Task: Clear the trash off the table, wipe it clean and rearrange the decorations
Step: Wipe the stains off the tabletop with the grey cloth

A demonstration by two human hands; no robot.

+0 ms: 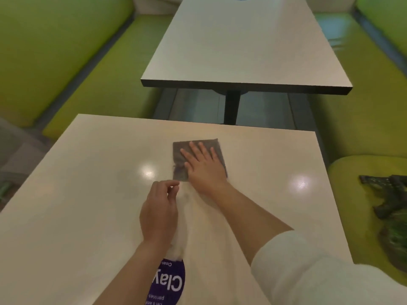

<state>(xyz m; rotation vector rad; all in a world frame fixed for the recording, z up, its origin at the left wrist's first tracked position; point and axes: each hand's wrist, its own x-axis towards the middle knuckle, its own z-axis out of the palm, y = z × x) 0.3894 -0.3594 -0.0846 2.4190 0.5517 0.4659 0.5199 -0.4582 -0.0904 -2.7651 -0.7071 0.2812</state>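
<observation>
so the grey cloth (199,159) sits mid-table (88,172), long side running away from the person, right hand (203,165) pressed flat on it, fingers spread. Left hand (159,209) is just nearer than the cloth, fingertips pinched together, can't tell on what

table (77,194) bare left & right of hands, cloth (198,159) ahead, plastic bag (198,216) between arms
</observation>
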